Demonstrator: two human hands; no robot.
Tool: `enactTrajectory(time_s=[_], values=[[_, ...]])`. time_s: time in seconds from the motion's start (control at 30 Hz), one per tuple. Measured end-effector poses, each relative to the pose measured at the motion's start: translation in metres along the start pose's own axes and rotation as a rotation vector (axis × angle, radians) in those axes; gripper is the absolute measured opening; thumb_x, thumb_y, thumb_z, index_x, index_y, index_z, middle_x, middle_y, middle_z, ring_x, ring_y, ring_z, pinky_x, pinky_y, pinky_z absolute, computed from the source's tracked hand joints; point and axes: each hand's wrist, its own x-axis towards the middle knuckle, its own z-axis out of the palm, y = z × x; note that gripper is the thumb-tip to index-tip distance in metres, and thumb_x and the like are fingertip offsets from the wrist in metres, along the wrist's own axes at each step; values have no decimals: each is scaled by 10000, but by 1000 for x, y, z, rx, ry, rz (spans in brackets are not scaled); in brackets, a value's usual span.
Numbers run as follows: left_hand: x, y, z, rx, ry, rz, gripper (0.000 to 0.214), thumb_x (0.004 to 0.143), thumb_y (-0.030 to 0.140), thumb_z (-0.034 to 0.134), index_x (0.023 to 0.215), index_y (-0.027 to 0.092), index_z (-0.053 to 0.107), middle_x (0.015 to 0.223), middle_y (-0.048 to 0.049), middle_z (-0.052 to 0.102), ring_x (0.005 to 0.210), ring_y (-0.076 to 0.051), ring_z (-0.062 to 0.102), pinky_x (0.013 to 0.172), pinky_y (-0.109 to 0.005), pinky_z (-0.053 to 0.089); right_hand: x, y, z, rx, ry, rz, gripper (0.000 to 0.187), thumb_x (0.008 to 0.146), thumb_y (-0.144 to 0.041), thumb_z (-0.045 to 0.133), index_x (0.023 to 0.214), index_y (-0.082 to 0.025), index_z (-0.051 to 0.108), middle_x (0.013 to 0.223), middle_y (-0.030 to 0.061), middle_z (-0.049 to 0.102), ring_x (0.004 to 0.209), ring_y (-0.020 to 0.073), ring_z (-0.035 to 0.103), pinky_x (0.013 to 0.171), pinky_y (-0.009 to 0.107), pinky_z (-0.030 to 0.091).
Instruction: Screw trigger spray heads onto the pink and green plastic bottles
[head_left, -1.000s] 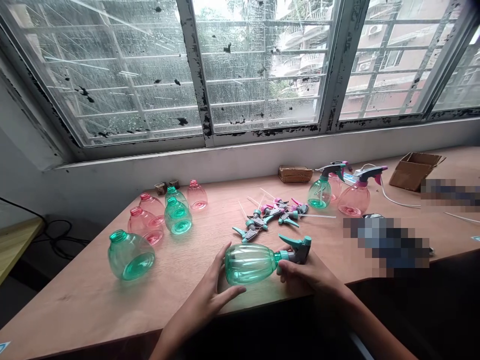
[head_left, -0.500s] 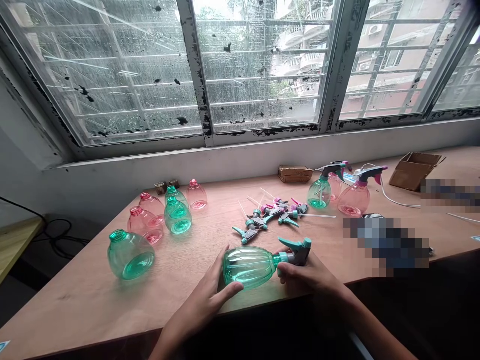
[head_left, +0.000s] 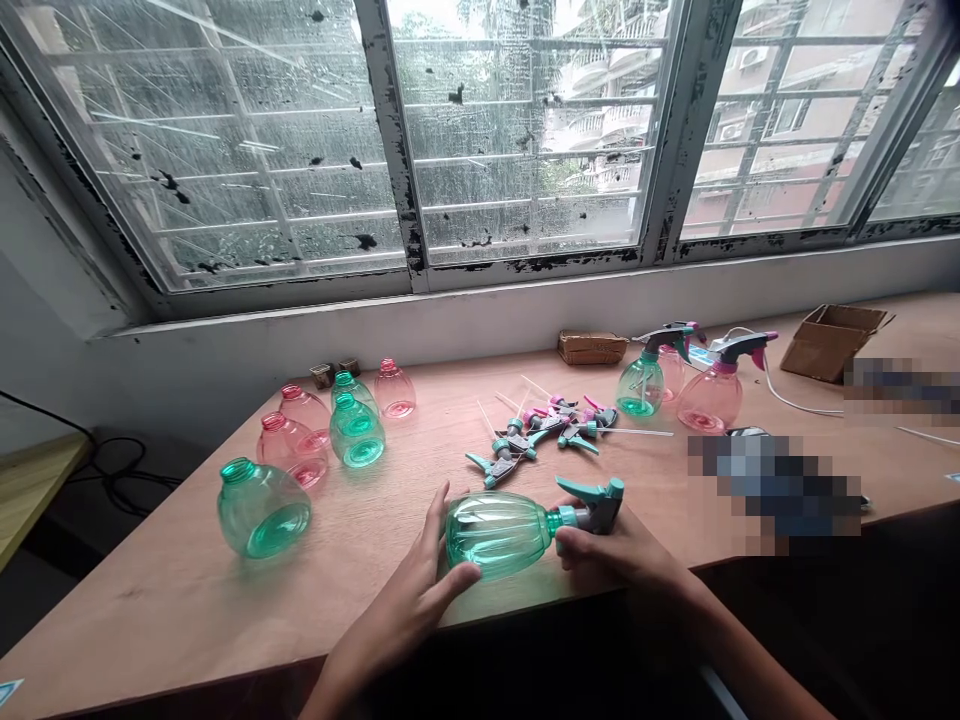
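A green spray bottle (head_left: 496,535) lies sideways in front of me at the table's front edge, its grey and teal trigger head (head_left: 596,505) pointing right. My left hand (head_left: 420,570) cups the bottle's base, thumb below and fingers behind. My right hand (head_left: 615,545) grips the neck, its thumb on the teal collar; its other fingers are mostly hidden behind. Beyond the bottle lies a pile of loose trigger heads (head_left: 540,430) with thin white tubes, some teal, some pink. To the left stand open green bottles (head_left: 262,510) and pink bottles (head_left: 291,445).
Spray bottles with heads on, green (head_left: 640,385) and pink (head_left: 711,398), stand at the back right. A brown block-shaped package (head_left: 592,348) is by the wall, an open cardboard box (head_left: 832,342) farther right. A blurred dark item (head_left: 780,490) lies near the right front edge.
My left hand's fingers and thumb have shifted slightly left along the bottle's base, a little looser. The bottle and my right hand stay almost still.
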Motion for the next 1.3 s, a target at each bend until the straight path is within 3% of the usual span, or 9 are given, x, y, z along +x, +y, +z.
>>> enactTrajectory(time_s=[0.07, 0.23, 0.37, 0.57, 0.73, 0.9, 1.1, 1.2, 1.3], values=[[-1, 3, -2, 27, -1, -33, 793, 993, 550, 479, 1591, 264, 46, 1677, -69, 121, 1535, -294, 107, 1258, -505, 80, 0, -1, 0, 3, 7, 6, 382, 762, -459, 841, 874, -149, 648, 688, 12, 670, 617, 138, 621, 637, 298, 524], [1, -1, -1, 85, 4, -32, 1000, 866, 449, 721, 1595, 280, 57, 1673, -72, 143, 1519, -326, 174, 1250, -496, 166, 0, -5, 3, 12, 31, 9, 437, 728, -477, 859, 922, -151, 640, 704, 13, 682, 610, 141, 625, 639, 316, 545], [2, -7, 1, 166, 22, 1, 1102, 788, 385, 805, 1597, 259, 67, 1660, -102, 188, 1510, -347, 197, 1248, -486, 177, -1, -7, 4, 1, 39, 40, 511, 694, -510, 870, 953, -141, 630, 679, 21, 697, 586, 149, 633, 625, 325, 547], [-2, 2, -3, 108, 0, -24, 891, 937, 522, 606, 1600, 237, 82, 1672, -97, 131, 1525, -330, 141, 1249, -521, 112, -1, -6, 3, -4, 27, 28, 468, 705, -510, 865, 915, -151, 650, 676, 22, 697, 587, 157, 641, 626, 327, 542], [-1, 1, -2, 75, 22, -7, 937, 883, 457, 714, 1588, 303, 115, 1666, -71, 173, 1517, -330, 180, 1247, -511, 160, 0, -4, 2, 3, 25, 5, 409, 735, -482, 854, 895, -156, 666, 689, 23, 693, 600, 171, 648, 627, 341, 537], [2, -1, 1, 144, 56, -27, 1025, 833, 396, 773, 1591, 255, 96, 1649, -118, 212, 1499, -344, 231, 1239, -507, 197, 0, 0, -1, 7, 20, 2, 375, 759, -460, 845, 886, -157, 664, 703, 26, 700, 639, 159, 645, 661, 323, 533], [2, 6, 0, 132, 28, 16, 967, 840, 345, 781, 1585, 287, 168, 1611, -84, 330, 1481, -329, 287, 1237, -486, 236, -1, 1, -3, 5, 11, 9, 387, 771, -484, 830, 906, -162, 663, 717, 32, 710, 662, 165, 651, 692, 331, 523], [1, 4, -1, 89, 56, 25, 954, 837, 341, 785, 1579, 298, 186, 1626, -73, 300, 1492, -325, 260, 1248, -488, 204, -2, -2, -2, -15, 13, -6, 396, 772, -495, 821, 915, -159, 667, 713, 37, 707, 661, 176, 651, 666, 325, 510], [1, 2, -1, -6, 41, 44, 959, 883, 339, 735, 1585, 343, 81, 1653, -39, 232, 1506, -295, 232, 1249, -474, 207, -2, -3, -2, -35, 12, -3, 415, 773, -498, 813, 953, -151, 674, 708, 41, 706, 648, 181, 646, 642, 320, 499]])
